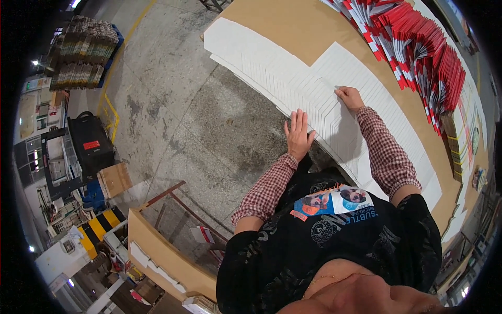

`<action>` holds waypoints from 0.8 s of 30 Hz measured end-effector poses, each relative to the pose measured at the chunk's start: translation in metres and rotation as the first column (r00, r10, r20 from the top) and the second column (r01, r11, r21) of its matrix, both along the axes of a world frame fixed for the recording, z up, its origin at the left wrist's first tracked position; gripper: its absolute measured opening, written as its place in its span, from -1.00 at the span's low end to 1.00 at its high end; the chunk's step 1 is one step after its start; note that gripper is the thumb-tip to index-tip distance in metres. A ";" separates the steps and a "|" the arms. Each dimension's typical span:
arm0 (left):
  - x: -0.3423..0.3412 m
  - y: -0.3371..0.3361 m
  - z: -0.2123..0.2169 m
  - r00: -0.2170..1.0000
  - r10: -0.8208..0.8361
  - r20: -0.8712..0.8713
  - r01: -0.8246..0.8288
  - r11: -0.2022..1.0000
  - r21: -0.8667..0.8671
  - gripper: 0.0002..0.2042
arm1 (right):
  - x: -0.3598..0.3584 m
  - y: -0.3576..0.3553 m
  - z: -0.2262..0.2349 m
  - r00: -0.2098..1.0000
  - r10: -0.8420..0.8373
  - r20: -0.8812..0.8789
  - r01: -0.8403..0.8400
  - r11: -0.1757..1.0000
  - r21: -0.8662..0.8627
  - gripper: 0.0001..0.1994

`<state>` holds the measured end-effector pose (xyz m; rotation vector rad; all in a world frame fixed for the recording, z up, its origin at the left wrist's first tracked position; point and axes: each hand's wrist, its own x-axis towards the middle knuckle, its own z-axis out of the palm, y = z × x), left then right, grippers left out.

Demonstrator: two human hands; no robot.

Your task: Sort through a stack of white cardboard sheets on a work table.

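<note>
A long overlapping row of white paper or card sheets (261, 57) is fanned out along the tan tabletop in front of me. My left hand (299, 138) lies at the near edge of the sheets, its fingers stretched out. Farther in and to the right, my right hand (350, 98) rests over the sheets with curled fingers. Whatever its fingertips may pinch is hidden. Checked sleeve covers (389, 152) wrap both my forearms.
Dense rows of folded red and white card pieces (418, 47) stand at the far right of the tan tabletop (285, 26). Across the concrete floor (172, 68), a pallet stack of flat bundles (83, 52) stands far left. A metal frame (170, 193) and another tan table (172, 256) are lower left.
</note>
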<state>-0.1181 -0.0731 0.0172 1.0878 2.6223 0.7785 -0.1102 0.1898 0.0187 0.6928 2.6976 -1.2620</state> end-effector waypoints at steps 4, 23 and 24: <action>0.001 0.001 0.003 0.999 -0.013 -0.043 0.012 1.000 -0.021 -0.37 | -0.003 -0.002 0.011 0.999 -0.017 0.050 0.017 1.000 -0.005 -0.65; 0.003 0.004 0.006 0.996 -0.050 -0.073 0.041 0.992 -0.120 -0.44 | 0.021 0.014 0.046 0.996 -0.044 0.082 0.031 0.987 0.159 -0.74; 0.003 0.003 0.007 0.997 -0.051 -0.065 0.042 0.990 -0.132 -0.46 | 0.019 0.014 0.048 0.995 -0.039 0.095 0.021 0.982 0.188 -0.71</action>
